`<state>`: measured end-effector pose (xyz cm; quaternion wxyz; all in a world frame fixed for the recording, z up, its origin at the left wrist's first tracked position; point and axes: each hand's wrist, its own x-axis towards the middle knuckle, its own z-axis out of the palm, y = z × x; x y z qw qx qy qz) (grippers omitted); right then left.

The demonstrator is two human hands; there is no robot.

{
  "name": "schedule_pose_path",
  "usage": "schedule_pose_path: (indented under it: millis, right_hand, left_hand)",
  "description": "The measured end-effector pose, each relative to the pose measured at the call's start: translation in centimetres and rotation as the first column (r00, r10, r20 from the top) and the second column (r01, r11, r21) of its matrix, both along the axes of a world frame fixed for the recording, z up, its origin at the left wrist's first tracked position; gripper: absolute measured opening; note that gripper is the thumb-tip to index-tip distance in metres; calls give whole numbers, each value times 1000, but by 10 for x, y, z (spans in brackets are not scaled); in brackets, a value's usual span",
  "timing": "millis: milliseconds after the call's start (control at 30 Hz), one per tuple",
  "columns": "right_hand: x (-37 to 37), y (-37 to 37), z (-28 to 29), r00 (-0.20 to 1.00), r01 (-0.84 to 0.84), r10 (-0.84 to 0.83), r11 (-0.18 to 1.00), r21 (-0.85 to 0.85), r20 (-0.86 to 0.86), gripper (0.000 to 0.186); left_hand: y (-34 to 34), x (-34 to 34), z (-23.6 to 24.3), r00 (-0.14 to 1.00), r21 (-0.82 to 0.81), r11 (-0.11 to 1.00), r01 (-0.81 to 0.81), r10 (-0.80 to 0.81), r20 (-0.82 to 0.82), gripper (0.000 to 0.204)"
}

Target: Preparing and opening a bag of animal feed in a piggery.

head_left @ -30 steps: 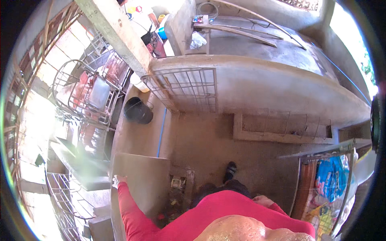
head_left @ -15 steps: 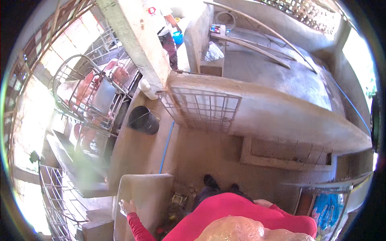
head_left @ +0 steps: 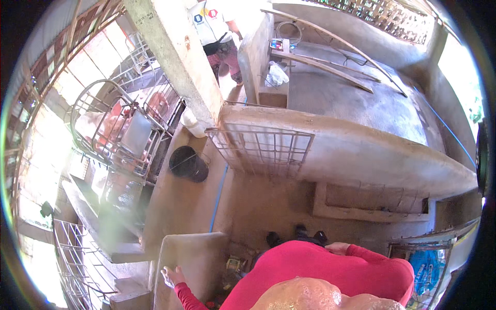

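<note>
My left hand [head_left: 174,277], below a red sleeve, is at the edge of a low concrete partition [head_left: 194,253]. Its fingers are apart, and I make out nothing held in them. My right hand [head_left: 338,248] is close against the front of my body, beside my red shirt [head_left: 320,263]; its fingers are too small and hidden to read. My dark shoes [head_left: 302,231] stand on the brown floor just ahead. Some small clutter lies on the floor between the partition and my body, with a yellowish packet [head_left: 233,263] among it.
A black bucket [head_left: 189,164] and a white container [head_left: 193,124] stand left of a metal-bar gate [head_left: 263,147]. Pigs [head_left: 108,126] are in metal crates at left. Another person [head_left: 219,39] stands beyond the concrete post [head_left: 175,57]. A blue pipe [head_left: 218,196] runs along the floor.
The other person has turned and come nearer; the blue bucket by their hand is out of sight. My view has shifted slightly. My left hand stays at the partition's edge.
</note>
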<state>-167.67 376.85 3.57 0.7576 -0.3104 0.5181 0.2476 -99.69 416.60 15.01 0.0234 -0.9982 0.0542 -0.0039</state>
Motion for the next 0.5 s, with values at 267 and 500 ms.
schedule_pose_path:
  millis: [267,500]
  right_hand:
    - [-10,5,27,996,-75,81,980,-183,25,40]
    - [49,7,125,995,96,-97,984,-152,-4,39]
  left_hand:
    - [-7,-4,14,997,-22,998,-52,51,-59,75]
    - [3,-4,-2,999,-8,999,-44,44,-26,74]
